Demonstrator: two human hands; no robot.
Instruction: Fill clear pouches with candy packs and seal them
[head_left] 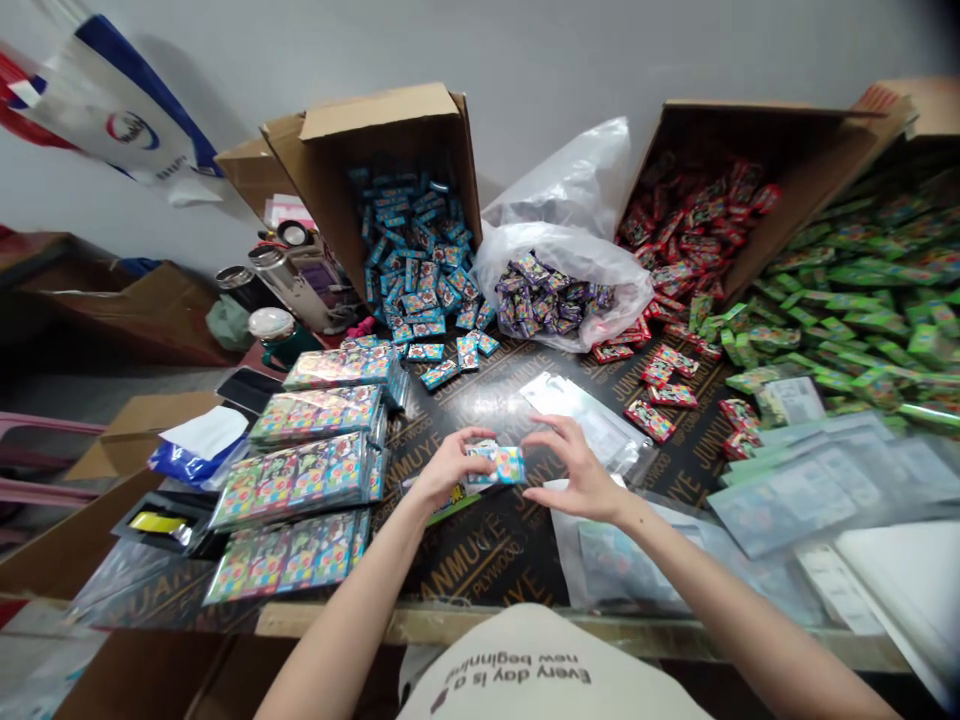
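Note:
Over the middle of the dark plywood table, my left hand pinches a small blue candy box between thumb and fingers. My right hand is close by on the right, its thumb and fingers spread apart with nothing between them. Under the blue box a green printed piece partly shows; my left hand hides the rest. Beyond my right hand lie flat clear plastic bags. More cloudy plastic bags lie beneath my right wrist.
Wrapped multicolour packs are stacked at left. Behind stand a carton of blue boxes, a plastic bag of purple packets and a carton of red packets. Green boxes heap at right. Flasks stand back left.

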